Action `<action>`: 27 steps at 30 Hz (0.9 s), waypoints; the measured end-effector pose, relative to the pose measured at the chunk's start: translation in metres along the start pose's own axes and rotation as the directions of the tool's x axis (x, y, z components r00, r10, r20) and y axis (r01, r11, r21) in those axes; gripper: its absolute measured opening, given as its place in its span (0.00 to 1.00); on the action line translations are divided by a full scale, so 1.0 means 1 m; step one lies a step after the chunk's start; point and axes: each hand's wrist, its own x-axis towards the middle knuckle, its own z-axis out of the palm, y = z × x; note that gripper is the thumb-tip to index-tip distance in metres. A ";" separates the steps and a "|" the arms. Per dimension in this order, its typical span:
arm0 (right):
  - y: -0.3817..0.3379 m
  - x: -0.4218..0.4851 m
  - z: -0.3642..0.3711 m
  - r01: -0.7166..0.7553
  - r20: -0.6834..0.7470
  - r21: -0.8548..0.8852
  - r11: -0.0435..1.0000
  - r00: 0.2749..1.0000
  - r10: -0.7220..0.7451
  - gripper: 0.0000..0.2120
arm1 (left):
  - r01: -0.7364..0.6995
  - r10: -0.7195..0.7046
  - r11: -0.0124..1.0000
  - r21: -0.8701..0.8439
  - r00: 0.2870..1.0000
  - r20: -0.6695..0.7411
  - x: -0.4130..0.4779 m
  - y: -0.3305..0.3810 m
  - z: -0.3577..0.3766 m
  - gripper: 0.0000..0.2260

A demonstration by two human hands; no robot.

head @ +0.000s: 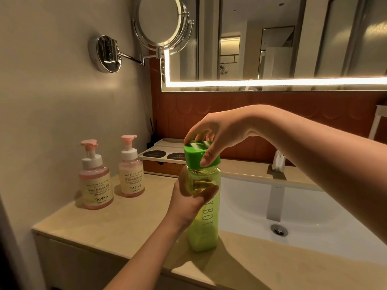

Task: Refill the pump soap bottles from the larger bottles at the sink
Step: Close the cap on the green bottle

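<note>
A tall translucent green bottle (204, 222) stands on the beige counter (117, 222) just left of the sink. My left hand (188, 197) grips its upper body from the left. My right hand (217, 135) comes from above, and its fingers and thumb curl round the bottle's green cap (195, 156), which sits slightly tilted on the neck. Two pink pump soap bottles stand by the left wall with their pumps on: one nearer (96, 181), one farther back (131, 172).
A white sink basin (303, 208) with a drain (278, 229) and a faucet (275, 197) lies to the right. A tray box (161, 158) with dark round discs stands behind the bottles. A swing-arm round mirror (161, 19) juts from the wall above.
</note>
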 end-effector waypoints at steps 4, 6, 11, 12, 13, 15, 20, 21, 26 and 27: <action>0.002 -0.005 0.004 -0.019 0.010 -0.019 1.000 1.000 0.019 0.26 | 0.021 -0.021 0.999 -0.025 1.000 -0.007 0.000 -0.002 0.000 0.25; 0.000 -0.007 0.006 -0.015 -0.027 -0.058 0.998 1.000 0.014 0.27 | 0.018 -0.018 0.999 -0.028 1.000 0.000 0.000 -0.001 0.000 0.29; -0.015 -0.006 0.010 -0.067 -0.147 -0.298 0.952 0.989 0.024 0.28 | -0.016 0.015 1.000 0.011 0.999 0.029 0.000 0.001 0.000 0.39; -0.017 -0.004 0.013 -0.089 -0.183 -0.335 0.938 0.983 0.028 0.28 | -0.010 0.010 1.000 0.015 1.000 0.022 0.000 0.001 0.000 0.38; -0.019 -0.002 0.017 -0.116 -0.236 -0.376 0.919 0.971 0.026 0.27 | -0.007 0.007 1.000 0.025 1.000 0.017 0.000 0.001 0.000 0.37; -0.022 0.000 0.026 -0.197 -0.365 -0.505 0.840 0.931 -0.001 0.29 | -0.010 0.009 0.997 0.082 1.000 0.013 -0.001 0.001 0.000 0.31; -0.021 0.007 0.046 -0.276 -0.453 -0.437 0.856 0.890 0.055 0.35 | 0.062 -0.063 0.993 0.097 0.998 0.006 -0.005 0.003 0.001 0.39; -0.021 0.009 0.050 -0.241 -0.428 -0.308 0.921 0.899 0.092 0.36 | 0.066 -0.067 0.994 0.092 0.998 0.004 -0.006 0.003 0.001 0.42; -0.026 0.015 0.050 -0.124 -0.202 0.116 0.985 0.969 0.146 0.31 | 0.056 -0.057 0.990 0.126 0.998 0.006 -0.007 0.000 0.000 0.50; -0.024 0.012 0.045 -0.108 -0.143 0.198 0.974 0.980 0.138 0.28 | 0.047 -0.048 0.993 0.111 0.999 0.011 -0.007 0.001 0.000 0.48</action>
